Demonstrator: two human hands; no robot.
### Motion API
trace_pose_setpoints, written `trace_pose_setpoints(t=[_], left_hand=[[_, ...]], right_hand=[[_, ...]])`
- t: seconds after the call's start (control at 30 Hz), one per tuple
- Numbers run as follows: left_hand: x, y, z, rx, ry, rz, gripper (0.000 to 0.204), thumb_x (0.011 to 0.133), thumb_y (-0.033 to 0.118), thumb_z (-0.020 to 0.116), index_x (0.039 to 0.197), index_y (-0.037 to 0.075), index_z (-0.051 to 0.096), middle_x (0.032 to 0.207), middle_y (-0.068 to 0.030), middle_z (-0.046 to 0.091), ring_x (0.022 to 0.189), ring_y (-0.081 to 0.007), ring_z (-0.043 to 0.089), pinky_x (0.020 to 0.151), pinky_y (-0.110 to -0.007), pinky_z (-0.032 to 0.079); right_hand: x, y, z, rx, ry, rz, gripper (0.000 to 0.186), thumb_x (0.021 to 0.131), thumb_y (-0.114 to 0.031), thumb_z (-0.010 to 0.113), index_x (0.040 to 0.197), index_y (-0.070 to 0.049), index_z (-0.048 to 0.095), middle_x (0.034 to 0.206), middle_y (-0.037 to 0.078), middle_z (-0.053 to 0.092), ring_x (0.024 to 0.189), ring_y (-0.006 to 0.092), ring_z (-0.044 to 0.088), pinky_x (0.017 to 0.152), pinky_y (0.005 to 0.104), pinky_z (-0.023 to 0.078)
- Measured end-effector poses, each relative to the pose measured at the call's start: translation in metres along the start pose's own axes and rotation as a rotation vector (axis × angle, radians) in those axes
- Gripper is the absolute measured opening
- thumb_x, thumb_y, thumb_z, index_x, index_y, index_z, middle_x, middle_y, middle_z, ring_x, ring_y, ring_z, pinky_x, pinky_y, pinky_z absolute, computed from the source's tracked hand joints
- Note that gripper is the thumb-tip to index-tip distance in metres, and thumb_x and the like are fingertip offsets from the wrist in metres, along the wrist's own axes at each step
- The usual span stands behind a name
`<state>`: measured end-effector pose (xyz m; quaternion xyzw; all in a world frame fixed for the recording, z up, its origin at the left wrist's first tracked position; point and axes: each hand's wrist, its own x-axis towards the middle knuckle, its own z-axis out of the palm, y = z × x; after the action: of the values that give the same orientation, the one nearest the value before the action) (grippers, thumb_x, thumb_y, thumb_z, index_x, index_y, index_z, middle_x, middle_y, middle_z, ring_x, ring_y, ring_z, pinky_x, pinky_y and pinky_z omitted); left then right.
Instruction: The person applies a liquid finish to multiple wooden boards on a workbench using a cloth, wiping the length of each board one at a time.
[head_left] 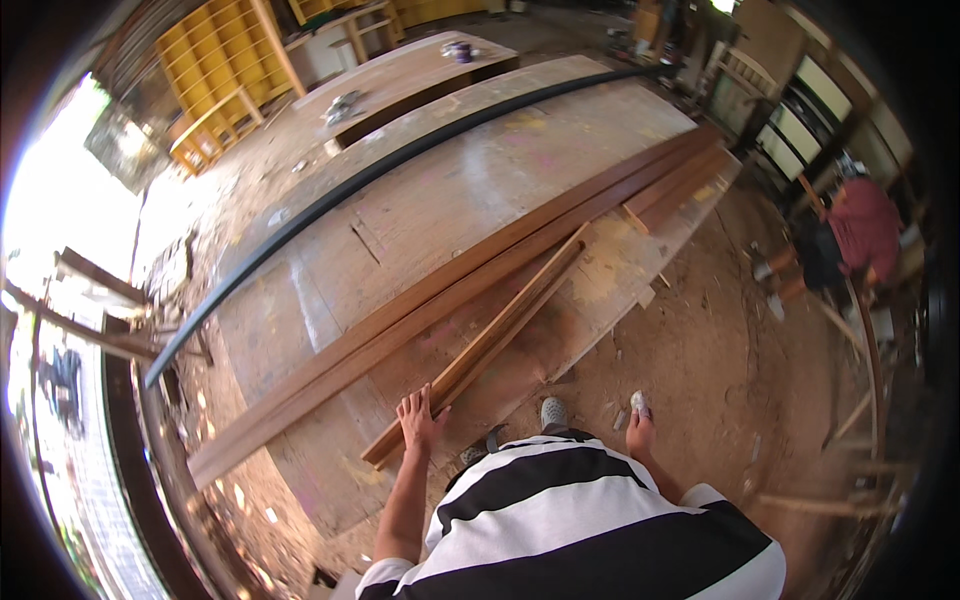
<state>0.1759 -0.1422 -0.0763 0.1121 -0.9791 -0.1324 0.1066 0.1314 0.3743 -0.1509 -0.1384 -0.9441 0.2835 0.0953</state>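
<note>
At the near edge of a large worktable (420, 220), my left hand (419, 425) grips a narrow wooden board (480, 352) close to its near end. Its fingers lie over the far side and the thumb is on the near side. This board runs diagonally away to the right and looks like two strips side by side or a grooved piece. My right hand (641, 434) hangs beside my body, away from the table, closed on a small white wad (639, 402) whose kind I cannot make out. Long reddish-brown planks (440, 292) lie just beyond the narrow board.
A long black pipe-like strip (400, 145) curves along the table's far side. A shorter brown board (680, 188) lies at the right end. Beyond stand another table (420, 75) and a yellow shelf frame (215, 70). A person in a red shirt (865, 228) is at the right.
</note>
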Motion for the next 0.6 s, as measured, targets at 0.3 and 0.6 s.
trace_pose_setpoints(t=[0.3,0.6], left_hand=[[-0.008,-0.014,-0.010,-0.149,0.013,0.076,0.072,0.081,0.041,0.078,0.139,0.004,0.056,0.117,-0.0161,0.059,0.112,-0.0341,0.053,0.098,-0.045,0.042],[-0.011,-0.018,-0.021,-0.283,-0.028,0.049,0.070,0.081,0.039,0.078,0.136,0.001,0.058,0.119,-0.0148,0.060,0.116,-0.0338,0.053,0.100,-0.045,0.041]], right_hand=[[-0.117,-0.036,-0.020,0.136,-0.025,0.145,0.034,0.104,-0.027,0.051,0.118,0.001,0.063,0.102,0.029,0.067,0.092,0.0478,0.066,0.077,0.0508,0.052],[-0.092,-0.008,-0.031,0.029,0.042,-0.072,0.038,0.104,-0.025,0.050,0.130,0.001,0.059,0.115,0.029,0.064,0.107,0.0455,0.062,0.087,0.0502,0.050]])
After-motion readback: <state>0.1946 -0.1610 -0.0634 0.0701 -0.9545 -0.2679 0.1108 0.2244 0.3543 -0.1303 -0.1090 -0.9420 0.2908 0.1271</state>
